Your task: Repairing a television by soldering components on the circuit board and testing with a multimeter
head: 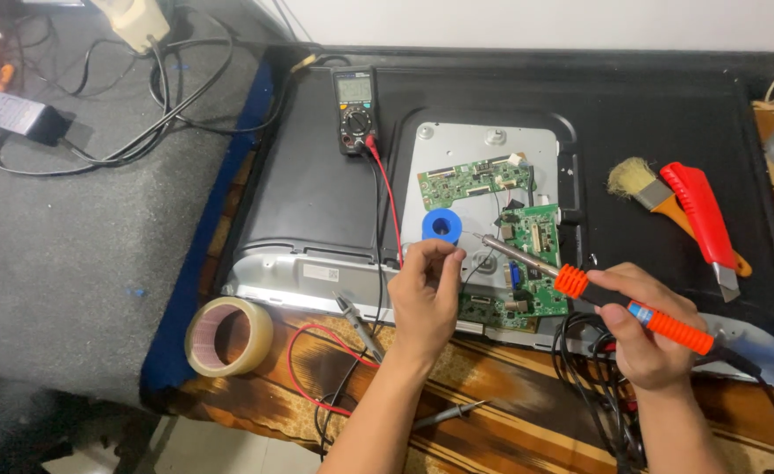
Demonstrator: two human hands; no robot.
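Right hand (pixel 646 329) grips orange soldering iron (pixel 615 305), tip pointing toward left hand (pixel 426 290). Left hand pinched narrow, seemingly on thin solder wire, too fine to tell. Blue solder spool (pixel 442 226) just above left hand, green circuit boards (pixel 527 254) between hands.
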